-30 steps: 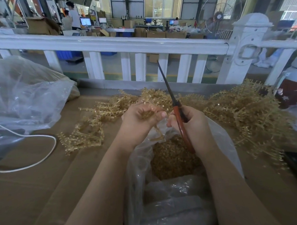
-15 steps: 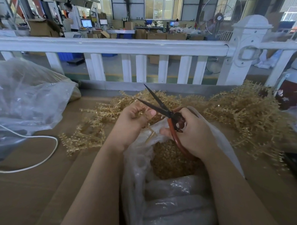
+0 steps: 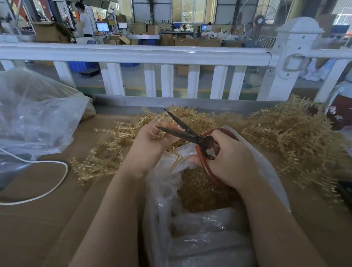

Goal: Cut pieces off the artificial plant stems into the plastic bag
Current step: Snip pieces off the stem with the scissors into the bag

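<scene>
- The step in hand looks like a cut about to be made: the scissors (image 3: 183,131) are spread wide, both dark blades pointing away from the person and up-left, just above the mouth of the plastic bag (image 3: 196,240)
- The right hand (image 3: 228,159) is clenched around the red scissor handles, fingers through the loops, and sits over the far right rim of the bag
- The left hand (image 3: 151,143) grasps a golden stem (image 3: 161,135), fingers curled round it, just beyond the bag's far left rim; the sprig's bristly end shows at the fingertips, right by the lower blade
- A thin bare stalk (image 3: 175,163) slants below that hand into the bag's opening; whether it is the tail of the held stem I cannot tell
- Whether the sprig already lies between the blades is hard to read; it seems to touch or sit just beside the lower one
- Next move, as I judge it: close the blades on the sprig clear of the left fingertips, with the cut end over the opening so it falls in
- The bag already holds a mound of cut pieces (image 3: 201,192)
- More uncut stems lie in a pile (image 3: 287,137) to the right of the bag and beyond it, and a few lie to its left
</scene>
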`<state>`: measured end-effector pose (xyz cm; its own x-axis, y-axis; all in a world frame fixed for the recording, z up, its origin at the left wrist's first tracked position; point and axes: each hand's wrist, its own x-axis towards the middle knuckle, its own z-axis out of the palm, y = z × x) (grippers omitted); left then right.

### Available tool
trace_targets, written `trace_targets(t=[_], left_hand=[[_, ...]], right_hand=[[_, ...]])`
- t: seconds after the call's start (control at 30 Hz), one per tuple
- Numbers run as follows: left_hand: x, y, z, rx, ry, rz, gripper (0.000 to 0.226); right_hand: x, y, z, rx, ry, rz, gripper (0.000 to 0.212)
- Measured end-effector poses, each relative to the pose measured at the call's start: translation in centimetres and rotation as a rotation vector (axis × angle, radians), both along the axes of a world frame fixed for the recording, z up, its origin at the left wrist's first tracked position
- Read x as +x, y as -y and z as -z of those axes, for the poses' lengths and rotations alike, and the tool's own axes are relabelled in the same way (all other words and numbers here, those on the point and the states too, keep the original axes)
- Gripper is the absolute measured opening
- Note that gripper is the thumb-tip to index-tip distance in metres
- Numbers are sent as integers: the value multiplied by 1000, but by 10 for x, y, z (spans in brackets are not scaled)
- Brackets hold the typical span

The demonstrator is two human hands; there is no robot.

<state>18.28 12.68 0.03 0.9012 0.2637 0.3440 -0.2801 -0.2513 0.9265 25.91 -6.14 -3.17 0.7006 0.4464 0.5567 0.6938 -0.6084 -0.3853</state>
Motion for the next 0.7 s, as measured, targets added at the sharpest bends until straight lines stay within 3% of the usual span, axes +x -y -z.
trace_targets(t=[0.2, 0.37, 0.7], left_hand=[[-2, 1, -4, 30, -8, -24, 31], [-3, 0, -2, 39, -3, -7, 14], [-4, -5, -1, 17, -14, 32, 14]], right_hand=[[-6, 5, -7, -37, 39, 27, 52], [-6, 2, -4, 10, 32, 40, 58], [-4, 1, -1, 67, 55, 38, 61]])
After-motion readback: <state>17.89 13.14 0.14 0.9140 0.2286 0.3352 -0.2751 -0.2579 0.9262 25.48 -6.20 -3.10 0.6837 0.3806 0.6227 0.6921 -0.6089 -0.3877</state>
